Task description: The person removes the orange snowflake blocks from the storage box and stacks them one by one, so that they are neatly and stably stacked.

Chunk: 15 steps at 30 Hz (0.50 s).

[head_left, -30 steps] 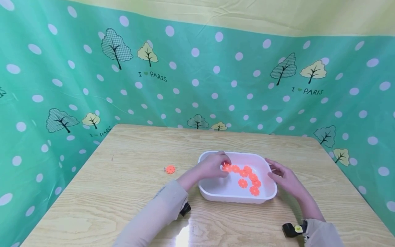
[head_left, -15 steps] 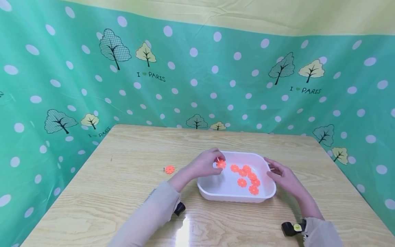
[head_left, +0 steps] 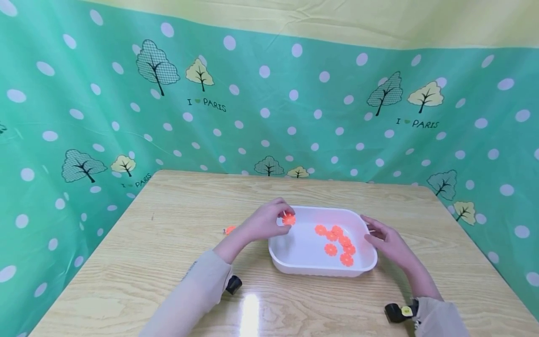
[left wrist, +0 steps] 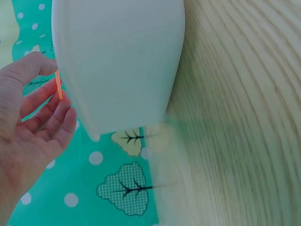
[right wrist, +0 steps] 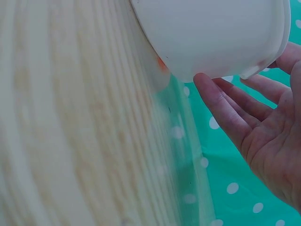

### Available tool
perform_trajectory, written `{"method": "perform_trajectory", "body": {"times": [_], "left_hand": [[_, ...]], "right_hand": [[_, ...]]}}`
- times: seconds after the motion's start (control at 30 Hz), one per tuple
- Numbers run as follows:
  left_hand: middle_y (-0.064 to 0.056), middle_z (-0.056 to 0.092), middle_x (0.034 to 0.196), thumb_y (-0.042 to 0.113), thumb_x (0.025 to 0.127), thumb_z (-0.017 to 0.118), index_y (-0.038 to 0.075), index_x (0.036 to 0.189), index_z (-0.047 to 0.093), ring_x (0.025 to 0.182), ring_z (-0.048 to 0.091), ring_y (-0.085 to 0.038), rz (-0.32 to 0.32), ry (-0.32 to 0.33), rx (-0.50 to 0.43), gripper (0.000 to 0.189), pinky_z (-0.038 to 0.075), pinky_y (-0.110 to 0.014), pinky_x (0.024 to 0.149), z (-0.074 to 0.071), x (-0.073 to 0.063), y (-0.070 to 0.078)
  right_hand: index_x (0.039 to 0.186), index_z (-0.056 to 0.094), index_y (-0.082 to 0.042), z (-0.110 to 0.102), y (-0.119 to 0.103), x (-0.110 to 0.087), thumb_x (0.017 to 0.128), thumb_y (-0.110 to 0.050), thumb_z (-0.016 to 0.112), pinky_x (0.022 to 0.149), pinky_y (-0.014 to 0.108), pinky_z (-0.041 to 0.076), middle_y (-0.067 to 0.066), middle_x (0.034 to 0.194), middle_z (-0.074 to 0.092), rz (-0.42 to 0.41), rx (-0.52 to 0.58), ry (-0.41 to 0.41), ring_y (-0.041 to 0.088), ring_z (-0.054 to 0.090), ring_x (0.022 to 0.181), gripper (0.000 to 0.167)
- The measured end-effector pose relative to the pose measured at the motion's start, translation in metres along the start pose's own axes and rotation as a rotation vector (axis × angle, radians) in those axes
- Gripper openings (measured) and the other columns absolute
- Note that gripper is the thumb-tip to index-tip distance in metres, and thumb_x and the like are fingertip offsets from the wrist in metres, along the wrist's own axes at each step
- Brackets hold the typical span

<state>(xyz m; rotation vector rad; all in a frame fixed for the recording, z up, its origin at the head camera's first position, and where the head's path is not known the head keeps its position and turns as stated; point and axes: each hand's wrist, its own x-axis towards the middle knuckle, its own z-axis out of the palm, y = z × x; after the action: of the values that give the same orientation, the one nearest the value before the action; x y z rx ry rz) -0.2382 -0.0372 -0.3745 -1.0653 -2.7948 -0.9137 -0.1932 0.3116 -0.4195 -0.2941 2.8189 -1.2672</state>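
Observation:
A white plastic tub (head_left: pixel 320 271) stands on the wooden table with several orange flower-shaped discs (head_left: pixel 330 249) on its floor. At the tub's far left corner my left hand (head_left: pixel 267 221) pinches one orange disc (head_left: pixel 289 219) between thumb and fingertips. In the left wrist view that disc (left wrist: pixel 59 85) shows edge-on beside the tub's wall. My right hand (head_left: pixel 386 239) holds the tub's right end, thumb at the rim. From the right wrist, the fingers of this hand (right wrist: pixel 263 113) reach along the tub's outer wall.
Another orange disc (head_left: pixel 229 230) lies on the table left of the tub, partly hidden by my left forearm. A green dotted curtain (head_left: pixel 269 126) hangs behind the table (head_left: pixel 189 196). Black wrist-worn cameras (head_left: pixel 393 312) sit at both cuffs.
My left hand has moved left and slightly away within the tub, carrying the pinched disc from beside the others toward the left rim. The right hand has stayed at the tub's end.

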Motion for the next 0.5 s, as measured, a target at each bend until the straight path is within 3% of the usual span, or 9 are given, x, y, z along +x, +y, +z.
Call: {"method": "perform_trajectory", "body": {"times": [0.5], "left_hand": [[0.007,0.053,0.096,0.017,0.073,0.067,0.013,0.101,0.063,0.087,0.052,-0.009,-0.043,0.057,-0.014,0.029,0.047,-0.023,0.075,-0.012,-0.016,-0.016]], "right_hand": [[0.140,0.034,-0.007,-0.002,-0.003,-0.001,0.092,-0.024,0.052,0.079,0.016,0.045,0.022,0.123,0.051,-0.013,0.011,0.001,0.031,0.052,0.106,0.054]]}}
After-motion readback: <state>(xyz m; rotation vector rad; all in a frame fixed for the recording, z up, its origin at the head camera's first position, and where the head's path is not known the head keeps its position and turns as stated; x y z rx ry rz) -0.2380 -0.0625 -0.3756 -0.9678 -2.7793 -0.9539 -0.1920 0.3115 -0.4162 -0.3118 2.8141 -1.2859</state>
